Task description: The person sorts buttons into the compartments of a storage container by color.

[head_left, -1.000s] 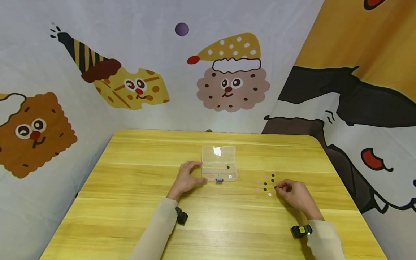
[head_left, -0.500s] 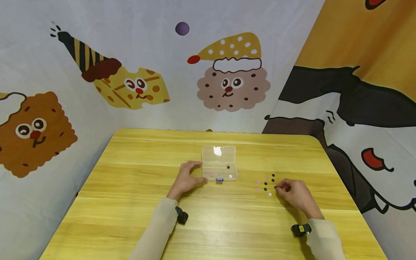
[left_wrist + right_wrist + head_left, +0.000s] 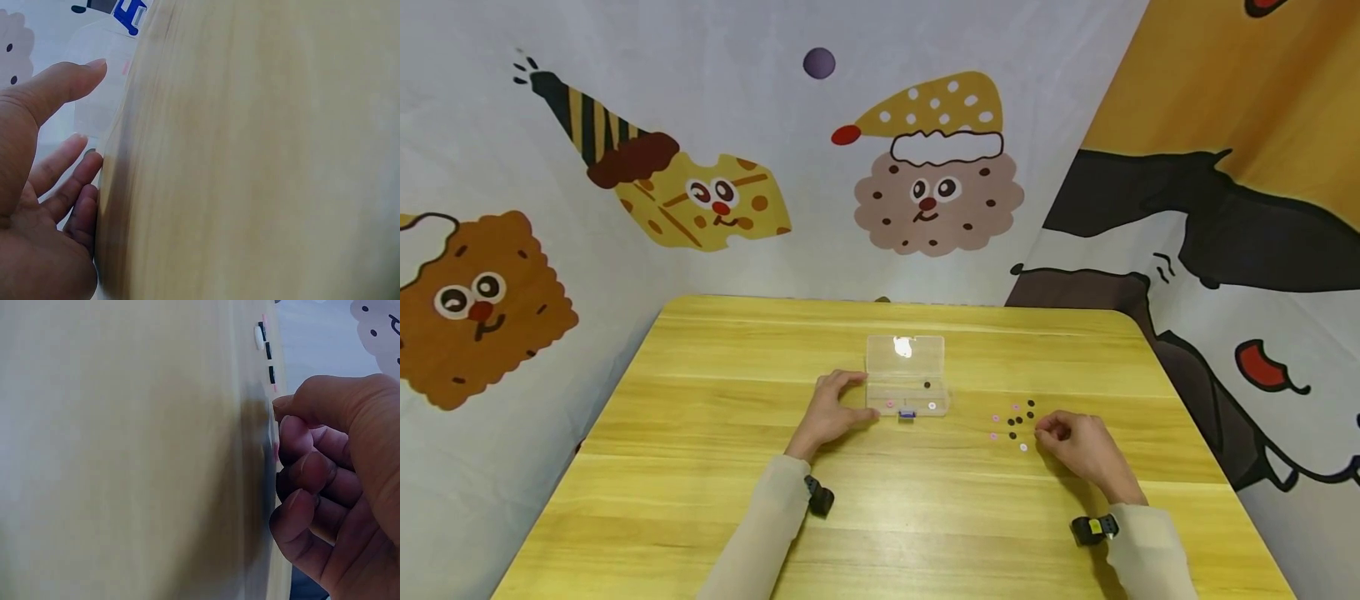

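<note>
In the head view, my left hand (image 3: 831, 415) rests beside a clear plastic box (image 3: 905, 357), lid raised. Its thumb and forefinger are spread at the box's left end. Inside lie a pink disc (image 3: 891, 404), a white disc (image 3: 932, 406) and a black disc (image 3: 927, 385), small and button-like. To the right, my right hand (image 3: 1081, 446) hovers by loose discs with curled fingers, thumb and forefinger tips together. No disc shows between them. Just left of its fingertips lie several black discs (image 3: 1019, 420), several pink discs (image 3: 996, 418) and a white disc (image 3: 1023, 447).
A blue latch (image 3: 907, 414) sits on the box's front side. The wooden table (image 3: 880, 517) ends at a cartoon-printed cloth (image 3: 737, 275) behind it. Each wrist carries a small black camera, such as the left wrist camera (image 3: 821, 500).
A black disc at my right fingertips now lies farther left on the table, beside another black disc. Both hands have stayed almost in place.
</note>
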Motion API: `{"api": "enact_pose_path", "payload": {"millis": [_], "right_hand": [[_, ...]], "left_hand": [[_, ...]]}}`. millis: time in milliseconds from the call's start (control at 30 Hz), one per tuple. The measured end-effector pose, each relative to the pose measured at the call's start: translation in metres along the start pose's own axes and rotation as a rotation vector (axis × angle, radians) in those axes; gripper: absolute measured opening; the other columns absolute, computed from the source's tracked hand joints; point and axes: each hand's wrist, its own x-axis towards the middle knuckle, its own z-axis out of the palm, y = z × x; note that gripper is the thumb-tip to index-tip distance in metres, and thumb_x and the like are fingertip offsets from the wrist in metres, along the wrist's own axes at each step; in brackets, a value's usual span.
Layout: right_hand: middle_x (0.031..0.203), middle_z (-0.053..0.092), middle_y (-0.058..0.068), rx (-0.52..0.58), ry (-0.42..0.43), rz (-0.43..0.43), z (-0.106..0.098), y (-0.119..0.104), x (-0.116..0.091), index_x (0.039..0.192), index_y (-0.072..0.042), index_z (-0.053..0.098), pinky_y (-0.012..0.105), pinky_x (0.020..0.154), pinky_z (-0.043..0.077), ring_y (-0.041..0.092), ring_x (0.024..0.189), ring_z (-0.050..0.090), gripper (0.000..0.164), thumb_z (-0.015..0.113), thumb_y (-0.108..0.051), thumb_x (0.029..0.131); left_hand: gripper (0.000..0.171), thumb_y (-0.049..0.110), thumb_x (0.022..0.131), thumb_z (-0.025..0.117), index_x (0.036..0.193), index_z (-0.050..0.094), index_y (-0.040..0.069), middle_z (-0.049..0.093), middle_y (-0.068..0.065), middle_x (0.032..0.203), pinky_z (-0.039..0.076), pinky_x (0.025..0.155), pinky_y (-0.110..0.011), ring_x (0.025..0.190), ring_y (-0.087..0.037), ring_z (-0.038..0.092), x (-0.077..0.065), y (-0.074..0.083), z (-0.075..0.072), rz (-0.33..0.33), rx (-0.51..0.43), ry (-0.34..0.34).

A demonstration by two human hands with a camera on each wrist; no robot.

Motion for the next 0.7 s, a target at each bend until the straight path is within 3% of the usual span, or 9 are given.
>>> {"api": "enact_pose_path", "payload": {"millis": [700], "right_hand": [[0.078, 0.063, -0.005, 0.070, -0.045, -0.066, 0.012, -0.023, 0.004, 0.100, -0.014, 0.074, 0.022, 0.057, 0.044, 0.005, 0.066, 0.051, 0.007, 0.075, -0.018, 0.094]], "left_hand": [[0.067, 0.030, 0.078, 0.090, 0.138, 0.062, 0.018, 0.059, -0.002, 0.141, 0.037, 0.117, -0.056, 0.134, -0.027, 0.042, -0.001, 0.001, 0.000, -0.002, 0.004, -0.003]]}}
